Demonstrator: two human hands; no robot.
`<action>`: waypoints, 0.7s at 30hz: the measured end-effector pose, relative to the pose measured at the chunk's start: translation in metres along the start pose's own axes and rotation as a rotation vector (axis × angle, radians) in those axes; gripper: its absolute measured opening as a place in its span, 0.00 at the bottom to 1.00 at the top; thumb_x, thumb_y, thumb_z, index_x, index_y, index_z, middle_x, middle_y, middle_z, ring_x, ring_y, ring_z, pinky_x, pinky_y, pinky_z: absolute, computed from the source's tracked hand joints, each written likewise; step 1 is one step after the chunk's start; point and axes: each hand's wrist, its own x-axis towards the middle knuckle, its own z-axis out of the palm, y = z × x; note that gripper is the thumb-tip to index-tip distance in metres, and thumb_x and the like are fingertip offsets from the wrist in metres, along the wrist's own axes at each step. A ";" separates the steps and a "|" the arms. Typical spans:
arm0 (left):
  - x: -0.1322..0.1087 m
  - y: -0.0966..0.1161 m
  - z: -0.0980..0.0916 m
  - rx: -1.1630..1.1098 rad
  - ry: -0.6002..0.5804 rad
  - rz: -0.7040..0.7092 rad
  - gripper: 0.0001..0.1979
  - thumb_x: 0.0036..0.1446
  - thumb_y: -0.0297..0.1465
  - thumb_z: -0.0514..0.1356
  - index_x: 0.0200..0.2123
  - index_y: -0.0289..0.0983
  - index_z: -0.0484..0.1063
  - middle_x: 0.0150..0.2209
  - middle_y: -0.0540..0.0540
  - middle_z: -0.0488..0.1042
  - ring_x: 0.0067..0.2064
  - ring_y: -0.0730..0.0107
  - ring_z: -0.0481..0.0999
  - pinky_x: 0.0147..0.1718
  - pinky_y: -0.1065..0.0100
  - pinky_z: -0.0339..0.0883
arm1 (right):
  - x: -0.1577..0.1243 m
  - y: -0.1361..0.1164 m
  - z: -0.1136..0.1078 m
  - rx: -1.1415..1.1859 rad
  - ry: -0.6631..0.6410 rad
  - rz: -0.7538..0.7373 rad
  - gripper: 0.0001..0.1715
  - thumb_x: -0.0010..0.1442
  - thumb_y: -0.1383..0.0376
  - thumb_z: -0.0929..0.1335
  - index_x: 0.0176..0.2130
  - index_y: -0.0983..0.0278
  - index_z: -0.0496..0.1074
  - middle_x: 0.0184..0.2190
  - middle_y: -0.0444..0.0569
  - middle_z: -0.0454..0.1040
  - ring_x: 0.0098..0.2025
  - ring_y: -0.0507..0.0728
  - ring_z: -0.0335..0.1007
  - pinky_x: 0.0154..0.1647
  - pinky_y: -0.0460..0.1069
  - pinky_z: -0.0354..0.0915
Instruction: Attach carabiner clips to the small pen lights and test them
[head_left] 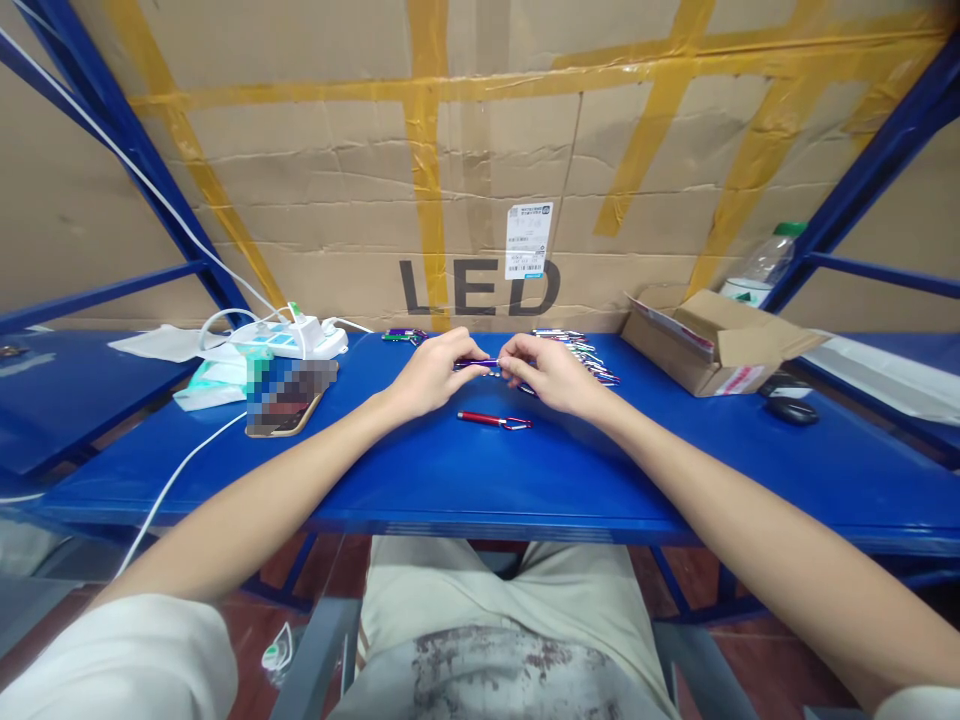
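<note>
My left hand (433, 375) and my right hand (551, 372) meet above the middle of the blue table, fingers pinched. Between them they hold a slim purple keychain flashlight (480, 364), its ends partly hidden by the fingers. Just in front lies a red keychain flashlight (481, 418) with a red carabiner clip (517, 424) at its right end. A row of several similar flashlights (600, 370) in mixed colours lies behind my right hand. Beyond my left hand are a few green and purple ones (403, 336). Tiny pale pieces under my fingers are too small to tell.
An opened cardboard box (694, 345) stands at the right, beside a black computer mouse (793, 411) and a plastic bottle (761, 265). On the left are a phone (307, 395), a white power strip (315, 338) and cables. A large taped carton (360, 200) walls off the back.
</note>
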 end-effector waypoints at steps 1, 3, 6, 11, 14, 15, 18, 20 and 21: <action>0.000 0.000 0.000 0.010 -0.005 0.017 0.08 0.72 0.35 0.66 0.43 0.37 0.80 0.39 0.46 0.78 0.39 0.65 0.78 0.41 0.65 0.70 | 0.000 -0.001 0.000 0.046 -0.021 0.024 0.16 0.71 0.52 0.70 0.39 0.61 0.74 0.33 0.48 0.81 0.32 0.56 0.77 0.36 0.50 0.70; -0.002 0.001 0.000 0.047 -0.016 0.062 0.08 0.72 0.36 0.65 0.42 0.37 0.79 0.39 0.45 0.77 0.40 0.64 0.77 0.41 0.64 0.69 | 0.000 -0.003 0.000 0.160 -0.073 0.089 0.21 0.67 0.48 0.74 0.37 0.62 0.74 0.32 0.48 0.81 0.31 0.56 0.77 0.35 0.50 0.71; -0.002 0.003 0.000 0.096 0.003 0.138 0.08 0.73 0.35 0.64 0.41 0.38 0.78 0.38 0.45 0.75 0.41 0.62 0.75 0.41 0.63 0.68 | -0.001 -0.008 -0.003 0.344 -0.131 0.217 0.25 0.58 0.46 0.80 0.35 0.63 0.75 0.31 0.47 0.80 0.29 0.54 0.76 0.34 0.51 0.73; -0.001 0.009 -0.003 0.162 0.045 0.204 0.09 0.75 0.34 0.61 0.40 0.39 0.78 0.37 0.45 0.73 0.39 0.62 0.73 0.40 0.62 0.67 | -0.003 -0.015 -0.012 0.705 -0.211 0.457 0.24 0.51 0.53 0.86 0.32 0.65 0.77 0.28 0.42 0.75 0.28 0.48 0.68 0.36 0.48 0.75; 0.000 0.010 -0.003 0.188 0.048 0.198 0.10 0.75 0.35 0.61 0.40 0.39 0.78 0.37 0.44 0.73 0.39 0.61 0.73 0.41 0.61 0.68 | -0.003 -0.014 -0.013 0.767 -0.230 0.497 0.25 0.49 0.53 0.86 0.33 0.65 0.77 0.27 0.40 0.73 0.28 0.47 0.66 0.37 0.47 0.75; 0.000 0.009 -0.002 0.178 0.047 0.181 0.10 0.75 0.36 0.61 0.40 0.39 0.78 0.38 0.44 0.74 0.40 0.61 0.74 0.41 0.61 0.69 | -0.003 -0.014 -0.012 0.763 -0.215 0.484 0.26 0.48 0.53 0.87 0.34 0.64 0.77 0.28 0.40 0.74 0.28 0.47 0.66 0.38 0.48 0.76; 0.000 0.005 0.000 0.099 0.040 0.094 0.09 0.73 0.37 0.64 0.42 0.38 0.79 0.38 0.44 0.76 0.39 0.63 0.76 0.40 0.63 0.71 | -0.001 -0.010 -0.006 0.639 -0.100 0.389 0.30 0.49 0.47 0.85 0.36 0.63 0.76 0.31 0.43 0.77 0.29 0.49 0.71 0.35 0.48 0.75; 0.000 0.003 0.002 0.044 0.030 0.038 0.09 0.72 0.37 0.66 0.44 0.37 0.81 0.38 0.45 0.78 0.39 0.64 0.78 0.41 0.64 0.71 | 0.000 -0.008 -0.003 0.488 -0.025 0.292 0.30 0.52 0.43 0.83 0.37 0.62 0.75 0.32 0.45 0.79 0.30 0.52 0.75 0.32 0.48 0.72; 0.000 0.002 0.002 0.029 0.022 0.016 0.09 0.72 0.37 0.66 0.45 0.38 0.82 0.39 0.45 0.79 0.39 0.65 0.79 0.41 0.64 0.72 | 0.001 -0.007 -0.002 0.421 -0.004 0.241 0.30 0.55 0.42 0.81 0.37 0.62 0.75 0.32 0.46 0.79 0.31 0.54 0.76 0.32 0.49 0.71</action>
